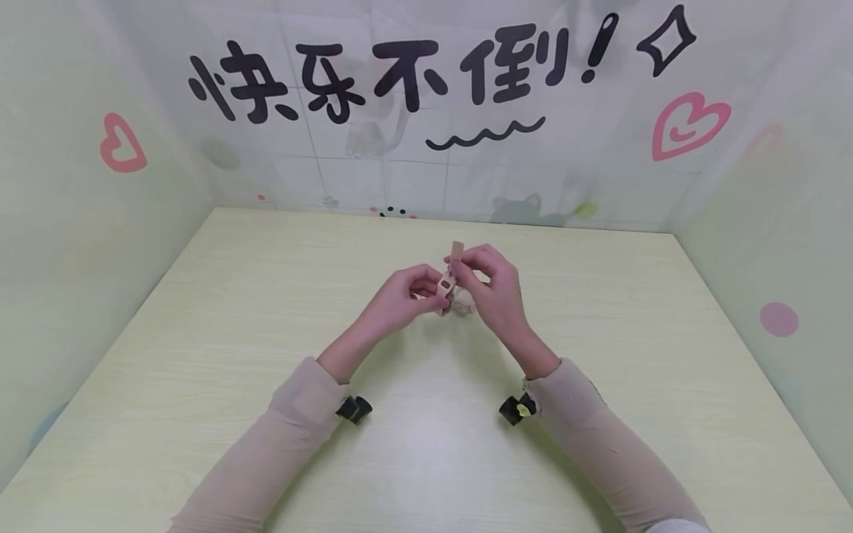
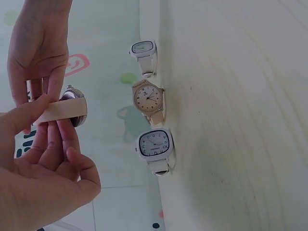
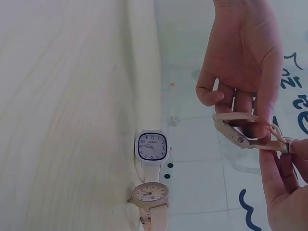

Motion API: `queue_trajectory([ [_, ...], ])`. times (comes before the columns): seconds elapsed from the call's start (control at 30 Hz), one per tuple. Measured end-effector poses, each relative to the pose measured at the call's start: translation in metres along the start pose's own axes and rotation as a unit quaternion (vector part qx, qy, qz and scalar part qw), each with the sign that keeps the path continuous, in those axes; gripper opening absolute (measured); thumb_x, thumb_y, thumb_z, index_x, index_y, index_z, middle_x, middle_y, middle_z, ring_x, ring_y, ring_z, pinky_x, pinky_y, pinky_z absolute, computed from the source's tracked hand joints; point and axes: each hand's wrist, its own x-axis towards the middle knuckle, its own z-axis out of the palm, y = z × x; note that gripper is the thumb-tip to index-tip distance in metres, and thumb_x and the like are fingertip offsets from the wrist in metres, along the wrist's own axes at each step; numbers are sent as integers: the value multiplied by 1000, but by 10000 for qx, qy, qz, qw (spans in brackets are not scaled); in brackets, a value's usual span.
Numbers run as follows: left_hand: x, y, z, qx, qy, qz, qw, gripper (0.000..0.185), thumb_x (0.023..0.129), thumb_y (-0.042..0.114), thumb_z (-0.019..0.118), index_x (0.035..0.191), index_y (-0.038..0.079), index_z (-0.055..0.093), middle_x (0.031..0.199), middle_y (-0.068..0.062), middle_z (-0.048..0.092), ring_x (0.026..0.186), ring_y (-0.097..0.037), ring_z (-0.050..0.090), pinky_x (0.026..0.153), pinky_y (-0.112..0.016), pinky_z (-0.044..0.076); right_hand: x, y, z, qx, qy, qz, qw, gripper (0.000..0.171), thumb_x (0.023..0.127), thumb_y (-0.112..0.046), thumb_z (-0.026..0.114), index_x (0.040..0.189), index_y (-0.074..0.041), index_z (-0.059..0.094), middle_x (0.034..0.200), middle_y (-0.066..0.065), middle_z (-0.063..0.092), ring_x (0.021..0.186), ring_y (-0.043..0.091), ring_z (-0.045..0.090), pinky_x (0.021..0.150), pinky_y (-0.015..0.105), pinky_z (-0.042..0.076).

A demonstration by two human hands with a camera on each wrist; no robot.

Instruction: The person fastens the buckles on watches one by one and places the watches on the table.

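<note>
A: Where was the beige watch (image 1: 450, 281), and how did it lie?

B: Above the table (image 1: 200, 355), strap end pointing up and away. The left hand (image 1: 400, 300) pinched its strap; the right hand (image 1: 489, 289) curled round the case end.

A: Anything only the wrist views showed?

B: Three more watches at the table's far edge: dark-dialled square (image 2: 154, 144), round beige (image 2: 147, 98), small white (image 2: 143, 48).
</note>
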Motion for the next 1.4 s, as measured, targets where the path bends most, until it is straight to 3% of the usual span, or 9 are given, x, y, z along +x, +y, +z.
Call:
queue_trajectory([
  [0.13,0,1,0,-261,-2,-103,9996,22,99,18,62,113,1,65,105,-17,73,89,-14,69,84,-31,54,0,1,0,221,-8,48,9997,16,96,-8,65,106,4,71,105,20,68,88,6,63,74,15,58],
  [0.4,-1,4,0,-559,475,-234,9970,25,103,22,56,106,1,68,89,-8,72,80,-12,65,89,-45,51,0,0,-1,587,-84,142,9981,17,96,-5,63,106,8,68,106,25,70,82,2,66,74,23,61],
  [0.47,-2,5,0,-611,519,-221,9965,25,102,23,58,104,0,68,85,-6,71,76,-12,64,83,-42,53,0,0,-1,701,-101,170,9973,17,97,-4,62,107,10,67,107,26,69,82,2,67,76,24,61],
  [0.67,-1,5,1,-736,716,-233,9944,24,99,23,62,99,0,69,88,-19,70,69,-11,61,66,-25,51,0,0,-2,825,-123,251,9962,19,98,-5,61,108,11,65,109,28,68,84,1,68,79,26,61],
  [0.8,0,6,2,-775,864,-313,9927,23,98,22,65,97,0,69,83,-13,70,69,-11,60,64,-22,51,0,0,-3,715,-84,231,9971,19,98,-6,61,108,10,66,108,28,69,84,-1,68,79,22,60],
  [0.9,0,6,2,-767,953,-336,9919,22,97,21,66,95,0,69,79,-9,69,68,-11,59,63,-22,52,0,1,-3,698,-79,210,9973,18,97,-6,62,108,9,66,107,28,69,83,0,69,78,19,60],
  [1.13,0,6,3,-531,1055,-323,9925,22,96,22,67,94,1,69,83,-18,69,67,-10,59,63,-22,54,-1,3,-3,639,-40,212,9977,18,97,-7,63,106,8,67,105,27,71,82,2,69,77,19,60],
  [1.4,0,5,3,-165,1174,-190,9928,21,96,23,67,94,2,69,79,-9,70,68,-10,59,64,-24,53,-1,1,-4,486,-9,212,9986,17,96,-8,64,105,7,67,102,27,71,80,-1,68,77,18,59],
])
